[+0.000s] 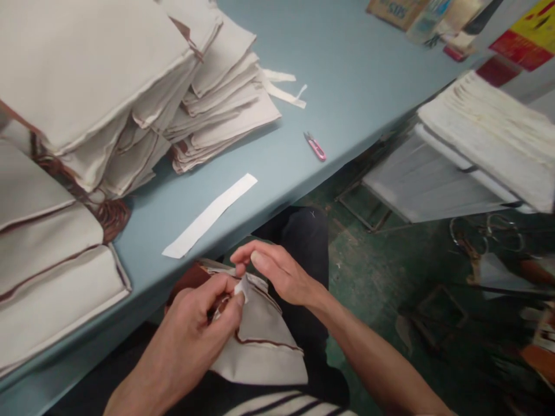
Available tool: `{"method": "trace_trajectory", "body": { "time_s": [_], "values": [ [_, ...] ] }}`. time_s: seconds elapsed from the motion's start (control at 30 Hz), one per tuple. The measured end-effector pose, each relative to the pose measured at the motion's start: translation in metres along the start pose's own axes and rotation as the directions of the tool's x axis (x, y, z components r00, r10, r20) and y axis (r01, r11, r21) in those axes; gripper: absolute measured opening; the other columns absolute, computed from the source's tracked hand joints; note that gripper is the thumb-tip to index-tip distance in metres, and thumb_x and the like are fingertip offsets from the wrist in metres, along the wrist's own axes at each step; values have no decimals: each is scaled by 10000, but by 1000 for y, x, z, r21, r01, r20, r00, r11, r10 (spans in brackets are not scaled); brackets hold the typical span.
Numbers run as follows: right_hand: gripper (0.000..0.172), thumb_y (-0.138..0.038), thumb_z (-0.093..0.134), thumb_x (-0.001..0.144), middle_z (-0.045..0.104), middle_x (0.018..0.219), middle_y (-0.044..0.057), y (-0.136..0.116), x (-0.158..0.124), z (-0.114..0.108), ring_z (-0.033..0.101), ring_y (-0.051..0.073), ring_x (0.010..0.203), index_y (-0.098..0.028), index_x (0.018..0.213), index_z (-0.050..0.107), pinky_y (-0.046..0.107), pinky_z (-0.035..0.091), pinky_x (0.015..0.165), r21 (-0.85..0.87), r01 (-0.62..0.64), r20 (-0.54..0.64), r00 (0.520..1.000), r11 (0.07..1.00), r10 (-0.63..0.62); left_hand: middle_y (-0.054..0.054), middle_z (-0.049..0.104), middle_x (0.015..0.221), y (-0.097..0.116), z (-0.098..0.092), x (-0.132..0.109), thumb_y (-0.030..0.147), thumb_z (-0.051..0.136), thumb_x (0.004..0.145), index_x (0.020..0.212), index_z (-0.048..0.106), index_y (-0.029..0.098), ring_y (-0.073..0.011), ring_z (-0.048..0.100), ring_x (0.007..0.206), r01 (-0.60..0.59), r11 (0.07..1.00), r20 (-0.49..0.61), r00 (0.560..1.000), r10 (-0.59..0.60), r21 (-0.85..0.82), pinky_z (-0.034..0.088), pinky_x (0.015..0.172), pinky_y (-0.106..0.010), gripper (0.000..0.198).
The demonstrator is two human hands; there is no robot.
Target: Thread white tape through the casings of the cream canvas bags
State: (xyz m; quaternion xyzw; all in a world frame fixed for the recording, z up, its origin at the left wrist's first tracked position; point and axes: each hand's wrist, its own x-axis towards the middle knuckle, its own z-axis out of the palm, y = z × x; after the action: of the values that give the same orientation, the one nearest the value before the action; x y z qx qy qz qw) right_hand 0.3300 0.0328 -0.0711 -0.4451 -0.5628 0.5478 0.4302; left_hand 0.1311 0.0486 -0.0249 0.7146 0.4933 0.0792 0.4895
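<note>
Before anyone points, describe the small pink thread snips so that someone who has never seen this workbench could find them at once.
Start at the long blue-grey table, then find the slumped stacks of cream fabric on it. Just right of the stacks, near the table's front edge, lie the snips. They are small and pink; the nearby strips are long and white.
</note>
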Motion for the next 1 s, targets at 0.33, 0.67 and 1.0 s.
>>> {"method": "trace_trajectory", "body": {
  "time_s": [0.33,0.67,1.0],
  "values": [
    [321,-508,712,970,618,689,-52,2,12,22,485,110,585,-219,838,668,224,373,553,40,-96,141,986,995,90,13,623,576,-13,-11,-15,451,564,970,681,705,214,-140,516,511,32,994,-49,998,-37,-108,391,482,-211,400],
    [279,-360,720,932,581,592,-48,6,-37,-28,444,101,548,-185,715,709,212,309,509,-153,-326,-63,945,933,320,6,655,566,-42,-20,-31,524,593,1008,692,712,223,-145,546,497,52,987,-71,995,-63,-155,412,461,-195,453],
    [510,-637,712,902,501,486,-34,34,-102,-76,416,136,456,-218,619,647,251,296,457,-250,-507,-438,819,825,371,10,634,560,-45,-8,-12,514,574,997,672,669,224,-150,521,508,-4,987,-4,1000,3,-161,384,481,-208,446]
  ]
}}
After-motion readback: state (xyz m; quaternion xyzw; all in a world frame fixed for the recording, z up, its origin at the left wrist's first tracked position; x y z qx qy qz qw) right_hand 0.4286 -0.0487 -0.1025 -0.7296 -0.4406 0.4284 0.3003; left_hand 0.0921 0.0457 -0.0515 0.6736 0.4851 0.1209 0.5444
